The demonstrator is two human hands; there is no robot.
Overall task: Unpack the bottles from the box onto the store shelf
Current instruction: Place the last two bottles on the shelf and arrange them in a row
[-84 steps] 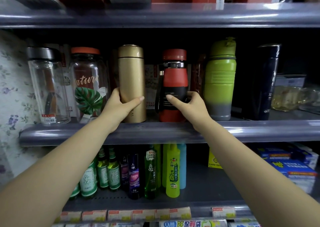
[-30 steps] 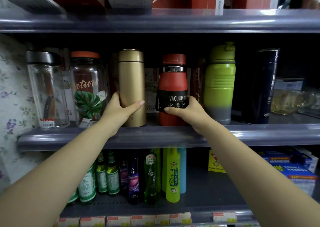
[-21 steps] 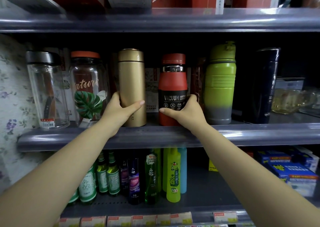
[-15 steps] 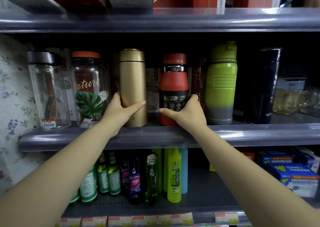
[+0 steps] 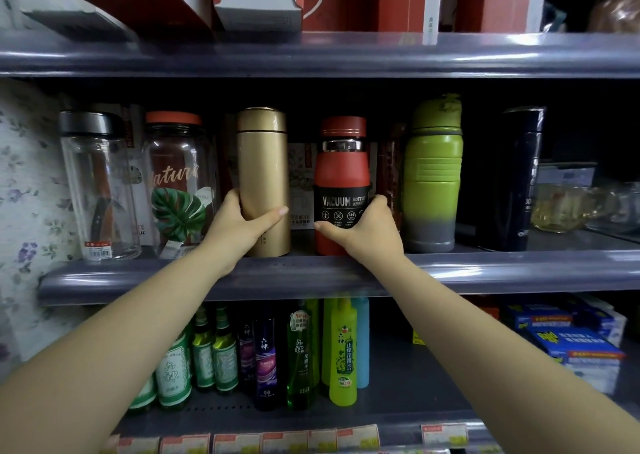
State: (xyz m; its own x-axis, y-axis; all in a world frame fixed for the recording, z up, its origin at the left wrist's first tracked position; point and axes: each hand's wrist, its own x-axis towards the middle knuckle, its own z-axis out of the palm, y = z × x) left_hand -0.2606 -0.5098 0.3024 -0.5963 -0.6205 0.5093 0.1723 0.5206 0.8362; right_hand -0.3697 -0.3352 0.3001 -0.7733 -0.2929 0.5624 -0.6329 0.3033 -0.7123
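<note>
Left hand [image 5: 239, 227] gripped the gold flask [image 5: 264, 180] — right hand [image 5: 367, 227] gripped the red vacuum bottle [image 5: 341, 183]; both upright on the shelf [image 5: 485, 270].

Lower tier: small green glass bottles [image 5: 202, 356] upright beside a yellow plastic bottle [image 5: 343, 353]; blue cartons [image 5: 571, 346] stacked right. Floral wallpaper [image 5: 24, 211] left.
</note>
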